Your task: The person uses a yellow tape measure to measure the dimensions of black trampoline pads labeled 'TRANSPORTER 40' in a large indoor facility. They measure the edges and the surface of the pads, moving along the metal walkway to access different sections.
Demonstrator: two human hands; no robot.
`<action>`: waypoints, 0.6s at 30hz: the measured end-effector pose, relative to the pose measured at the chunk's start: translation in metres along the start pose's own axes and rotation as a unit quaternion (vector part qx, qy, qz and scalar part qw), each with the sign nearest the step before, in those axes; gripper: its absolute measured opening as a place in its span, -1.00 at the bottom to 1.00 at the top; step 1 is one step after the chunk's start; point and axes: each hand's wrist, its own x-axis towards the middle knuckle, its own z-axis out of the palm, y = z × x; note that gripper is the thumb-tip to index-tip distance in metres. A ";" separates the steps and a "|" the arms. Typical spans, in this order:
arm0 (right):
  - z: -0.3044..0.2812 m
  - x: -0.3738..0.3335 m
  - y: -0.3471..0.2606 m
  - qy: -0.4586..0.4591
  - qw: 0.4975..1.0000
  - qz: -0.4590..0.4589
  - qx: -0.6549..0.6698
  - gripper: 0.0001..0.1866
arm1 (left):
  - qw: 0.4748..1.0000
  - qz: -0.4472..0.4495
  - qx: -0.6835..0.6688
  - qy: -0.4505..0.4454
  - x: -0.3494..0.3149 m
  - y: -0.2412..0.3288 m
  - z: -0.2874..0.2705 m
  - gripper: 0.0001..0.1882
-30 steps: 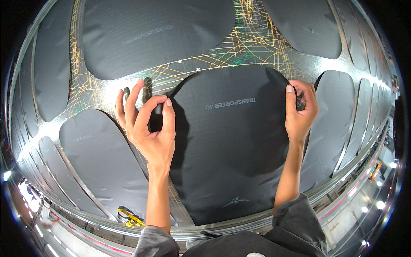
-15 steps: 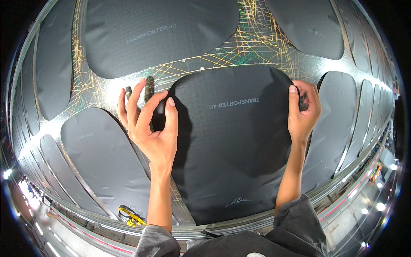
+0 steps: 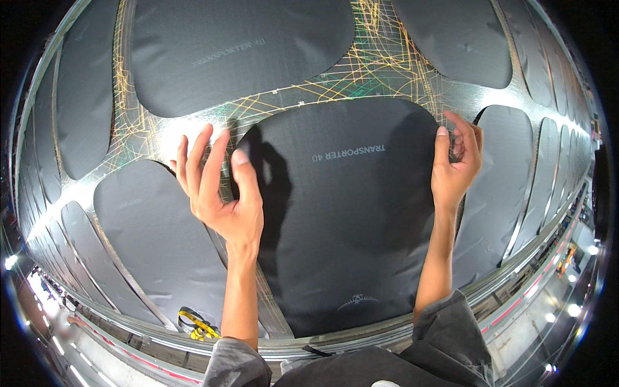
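Note:
A black fabric panel [image 3: 342, 219] with a rounded far end and pale printing lies flat in front of me. My left hand [image 3: 229, 209] is held over its far left corner, fingers spread and holding nothing, with the thumb just above the edge. At the far right corner, my right hand [image 3: 454, 171] has its thumb and index finger apart beside the edge. The other fingers of that hand are loosely bent, and nothing shows between them. Shadows from both hands fall on the panel.
A larger black panel [image 3: 238, 51] lies beyond, with others at the left [image 3: 148, 219] and right [image 3: 500, 180]. Under them the table surface [image 3: 380, 64] carries yellow and green lines. A yellow-and-black tape measure [image 3: 198, 326] sits near the metal table edge [image 3: 361, 338].
Both hands have let go of the panel's far corners, which now lie flatter. The left thumb and fingers have spread apart, and the right fingertips have parted.

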 end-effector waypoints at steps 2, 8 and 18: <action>-0.001 -0.001 -0.001 0.010 1.000 0.008 0.006 -0.73 | 0.998 0.023 -0.035 0.046 -0.007 -0.002 -0.008 -0.73; -0.002 0.003 -0.003 -0.002 0.999 -0.015 0.036 -0.72 | 0.943 -0.172 -0.236 0.163 -0.006 -0.003 -0.067 -0.72; 0.000 0.003 0.008 -0.010 0.996 -0.084 -0.006 -0.73 | 0.889 -0.358 -0.117 0.259 -0.110 -0.069 -0.243 -0.74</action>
